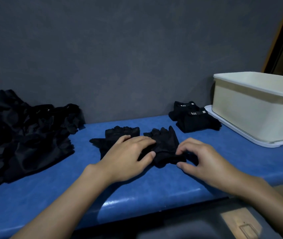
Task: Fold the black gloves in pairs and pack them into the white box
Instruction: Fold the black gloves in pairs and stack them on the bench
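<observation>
- The left hand (128, 156) lies palm down with its forearm coming in from the lower left. Its fingers are nearly straight and held together, pressing on the first black fabric glove (120, 133), and the fingertips reach onto the second black fabric glove (166, 144).
- The right hand (201, 157) comes in from the lower right, knuckles up and fingers curled. It pinches the near cuff end of the second glove between thumb and fingertips.
- Both gloves lie flat, side by side, at the middle of the blue padded table top (51, 195). Their long axes run from the person toward the grey wall (120, 57), finger ends far and cuffs near. The first glove's thumb sticks out to the left.
- Two folded black glove pairs (196, 119) with small white labels lie at the far right, just beside the white plastic box (251, 109).
- The box stands on a flat white lid (227, 130) at the right edge; its inside is hidden.
- A heap of loose black gloves (25, 135) covers the left end of the table, well apart from the hands.
</observation>
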`<state>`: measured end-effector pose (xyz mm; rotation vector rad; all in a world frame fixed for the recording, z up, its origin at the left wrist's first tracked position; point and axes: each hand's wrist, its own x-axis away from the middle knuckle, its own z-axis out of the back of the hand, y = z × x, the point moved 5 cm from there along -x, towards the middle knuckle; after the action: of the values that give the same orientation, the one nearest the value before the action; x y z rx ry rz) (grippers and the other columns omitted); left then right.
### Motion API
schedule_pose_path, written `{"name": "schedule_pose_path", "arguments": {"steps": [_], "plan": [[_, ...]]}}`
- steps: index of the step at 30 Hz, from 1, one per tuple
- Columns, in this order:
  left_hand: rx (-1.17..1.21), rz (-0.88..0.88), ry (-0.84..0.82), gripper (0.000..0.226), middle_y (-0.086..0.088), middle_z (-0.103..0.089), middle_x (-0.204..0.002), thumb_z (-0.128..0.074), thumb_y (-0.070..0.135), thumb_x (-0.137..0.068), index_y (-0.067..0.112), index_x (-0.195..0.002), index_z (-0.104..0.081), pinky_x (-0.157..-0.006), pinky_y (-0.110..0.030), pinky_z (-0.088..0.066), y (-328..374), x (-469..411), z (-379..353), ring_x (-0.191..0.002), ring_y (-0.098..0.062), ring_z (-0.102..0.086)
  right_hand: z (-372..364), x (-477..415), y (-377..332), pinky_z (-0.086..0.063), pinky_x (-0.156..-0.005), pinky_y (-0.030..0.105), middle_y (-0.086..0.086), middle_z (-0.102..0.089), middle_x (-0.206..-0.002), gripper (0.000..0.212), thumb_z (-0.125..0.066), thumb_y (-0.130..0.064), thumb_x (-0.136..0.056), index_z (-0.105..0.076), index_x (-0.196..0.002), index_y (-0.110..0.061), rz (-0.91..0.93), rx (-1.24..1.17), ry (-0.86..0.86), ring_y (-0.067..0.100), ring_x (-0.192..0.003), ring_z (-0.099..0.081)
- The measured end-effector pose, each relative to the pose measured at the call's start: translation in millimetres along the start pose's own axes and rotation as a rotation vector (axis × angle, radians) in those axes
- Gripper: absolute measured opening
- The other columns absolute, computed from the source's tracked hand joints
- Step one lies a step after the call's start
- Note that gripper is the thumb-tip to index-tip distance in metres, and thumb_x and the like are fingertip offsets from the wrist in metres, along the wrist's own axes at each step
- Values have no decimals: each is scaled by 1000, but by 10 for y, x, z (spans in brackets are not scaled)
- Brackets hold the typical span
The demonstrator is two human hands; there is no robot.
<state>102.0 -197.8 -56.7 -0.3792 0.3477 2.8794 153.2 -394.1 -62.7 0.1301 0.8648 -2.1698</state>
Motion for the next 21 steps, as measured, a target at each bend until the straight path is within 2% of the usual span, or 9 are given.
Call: {"name": "schedule_pose_path", "arguments": {"steps": [5,8,10,12,15,18,19,21], "plan": [[-33,28,-45,56,22,-34,-155,-38,59,-98,36,-148,-38,-119,-33,-14,-26,24,-49,-142,4,-27,19,6,8,-49,-78,29,-14,-59,-92,13,-74,-14,-81,-65,-81,-23,58,59,-2,9,-86,-60],[-59,44,-68,59,22,-32,-156,-37,62,-96,36,-148,-37,-120,-41,-15,-40,14,-72,-144,1,-25,69,4,-5,-48,-74,29,-15,-59,-88,19,-73,-14,-78,-61,-74,-28,92,101,-12,11,-84,-59],[-60,44,-81,59,23,-32,-156,-38,64,-95,38,-148,-37,-119,-44,-16,-40,2,-82,-144,1,-25,86,-5,-8,-44,-76,27,-17,-59,-86,21,-71,-23,-75,-55,-71,-35,99,129,-28,11,-85,-57],[-21,40,-68,57,24,-34,-154,-42,62,-94,38,-146,-40,-119,-43,-17,-40,-8,-73,-143,1,-26,81,-15,5,-40,-80,26,-18,-58,-88,13,-65,-40,-73,-53,-71,-36,78,137,-55,9,-90,-54],[88,31,24,49,27,-40,-145,-47,57,-95,37,-140,-47,-114,-36,-20,-34,-44,-7,-136,3,-34,137,-53,-4,-39,-82,20,-15,-55,-95,24,-62,-56,-76,-55,-84,-35,41,70,2,4,-97,-53],[105,40,111,52,24,-44,-139,-48,57,-95,33,-140,-46,-114,-30,-20,-39,-121,63,-127,4,-38,168,-133,1,-38,-84,10,-17,-56,-113,28,-63,-42,-87,-55,-111,-29,-12,-26,71,-12,-100,-53],[89,50,94,57,22,-45,-140,-48,59,-94,31,-143,-43,-115,-29,-19,-45,-149,55,-127,3,-39,142,-164,23,-38,-90,9,-19,-55,-120,35,-62,-42,-88,-52,-119,-30,-34,-34,49,-14,-107,-51],[55,59,24,66,18,-47,-142,-48,64,-90,30,-146,-38,-118,-30,-18,-60,-188,2,-130,0,-41,61,-206,92,-37,-105,20,-19,-52,-132,51,-61,-46,-86,-43,-132,-34,-64,-23,-20,-8,-122,-46]]}}
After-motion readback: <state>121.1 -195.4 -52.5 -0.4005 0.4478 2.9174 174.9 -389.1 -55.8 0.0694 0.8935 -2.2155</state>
